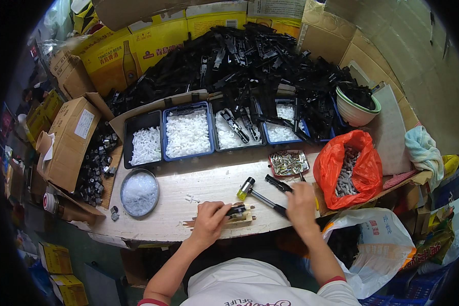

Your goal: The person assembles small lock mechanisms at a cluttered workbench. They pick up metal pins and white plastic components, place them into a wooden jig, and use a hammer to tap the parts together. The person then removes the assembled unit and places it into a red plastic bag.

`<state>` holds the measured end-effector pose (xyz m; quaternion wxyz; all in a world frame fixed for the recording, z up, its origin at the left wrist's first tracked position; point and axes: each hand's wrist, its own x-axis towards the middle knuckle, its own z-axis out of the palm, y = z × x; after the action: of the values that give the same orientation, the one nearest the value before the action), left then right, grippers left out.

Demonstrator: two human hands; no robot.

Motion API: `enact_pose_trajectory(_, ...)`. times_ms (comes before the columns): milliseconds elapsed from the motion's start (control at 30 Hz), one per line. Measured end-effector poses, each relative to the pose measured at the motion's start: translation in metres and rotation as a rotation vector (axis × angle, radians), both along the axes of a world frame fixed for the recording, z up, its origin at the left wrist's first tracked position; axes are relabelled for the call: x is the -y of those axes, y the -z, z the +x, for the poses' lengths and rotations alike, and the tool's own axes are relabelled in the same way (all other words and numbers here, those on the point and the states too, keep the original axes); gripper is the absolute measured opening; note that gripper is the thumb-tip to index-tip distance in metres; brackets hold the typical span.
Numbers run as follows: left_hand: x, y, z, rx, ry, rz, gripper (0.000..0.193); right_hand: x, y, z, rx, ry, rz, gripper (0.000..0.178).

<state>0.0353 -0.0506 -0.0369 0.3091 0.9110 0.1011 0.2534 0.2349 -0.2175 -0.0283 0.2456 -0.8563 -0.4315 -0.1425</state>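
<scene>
Head view, L arm: comes up from lower edge, bent at elbow, forearm angled up-right to centre of frame.
L hand (209, 218): palm down, fingers curled onto a small black part (236, 209) sitting on a wooden block (242, 217); pressing/holding it, grip looks closed on part.
R arm: rises from lower right, forearm near vertical, wrist just right of centre.
R hand (300, 202): fingers closed round black handle of a small hammer (260, 195); yellow-black head points upper left, lying on or just above bench, can't tell which.
Block + part: bottom centre of light wood bench (188, 183), between both hands, near front edge.
Black tool (278, 183): on bench just above R hand.
Trays: row mid-frame, blue trays (187, 133) w/ white plastic bits; black tray at left end.
Round metal dish (139, 193): left of centre, white bits.
Small metal tray (288, 163): right of centre, brass-coloured screws.
Orange bag (349, 168): right, open, grey pins inside.
Pile of black parts (250, 61): upper centre.
Bowl (356, 108): upper right, pale w/ green rim.
Packages: yellow cartons (132, 48) upper left, bottle picture + print; brown carton (71, 140) far left, white label; white bag (372, 245) lower right, red print.
</scene>
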Motion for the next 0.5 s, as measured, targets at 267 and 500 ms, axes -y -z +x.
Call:
enact_pose_trajectory(267, -0.009, -0.03, -0.01, 0.373, -0.143, -1.562, 0.041, 0.041, 0.029, 0.034, 0.13, 0.188, -0.272, 0.021)
enact_pose_trajectory(500, 0.011, -0.014, -0.024, 0.202, -0.185, -1.37, 0.029, 0.015, -0.017, -0.006, -0.345, -0.205, 0.135, 0.017)
